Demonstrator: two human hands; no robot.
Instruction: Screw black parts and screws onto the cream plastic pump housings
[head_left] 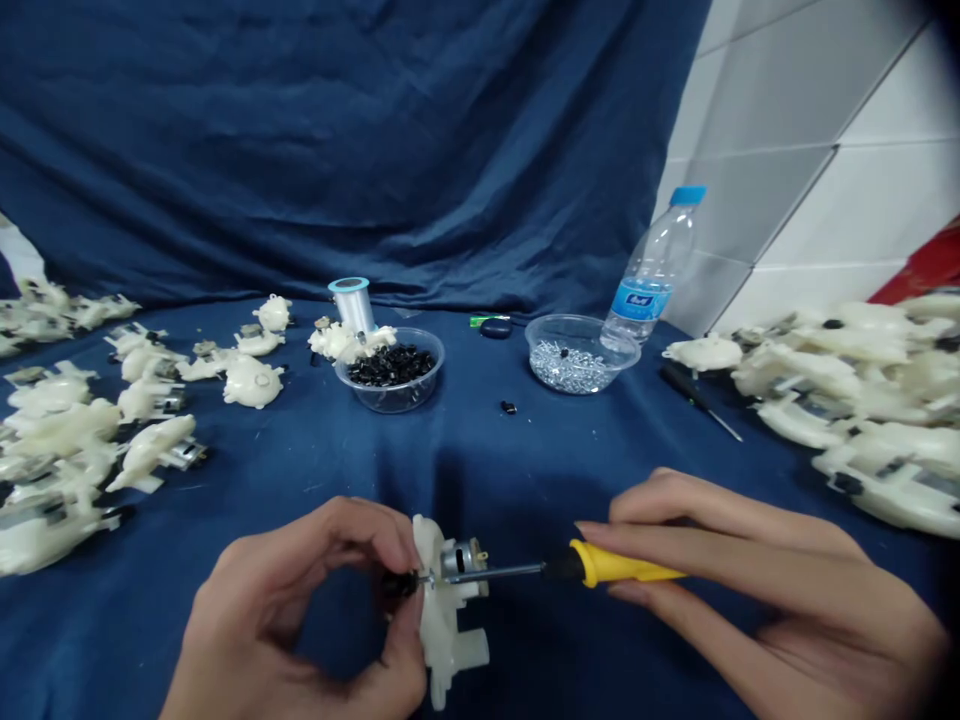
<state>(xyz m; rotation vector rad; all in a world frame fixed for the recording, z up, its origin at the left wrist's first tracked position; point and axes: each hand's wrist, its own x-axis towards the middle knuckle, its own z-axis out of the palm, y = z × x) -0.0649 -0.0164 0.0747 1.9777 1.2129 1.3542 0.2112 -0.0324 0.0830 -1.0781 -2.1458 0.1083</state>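
My left hand [300, 610] pinches a cream plastic housing [444, 630] along its left edge, together with a small black piece [397, 584] between thumb and forefinger. A small silver motor [460, 556] is fitted on the housing's right side. My right hand [765, 590] is closed around the yellow handle of a screwdriver [630, 566], held about level. Its shaft points left across the housing, and the tip is at or very near a small screw [427, 579] by my left fingertips. Whether tip and screw touch, I cannot tell.
A clear tub of black pieces [397, 398] and a clear tub of screws [583, 386] stand behind my hands. A water bottle [645, 280] leans at the right tub. Piled cream housings lie left [64, 440] and right [847, 375], near a dark screwdriver [697, 398]. A wire spool [352, 305] stands behind.
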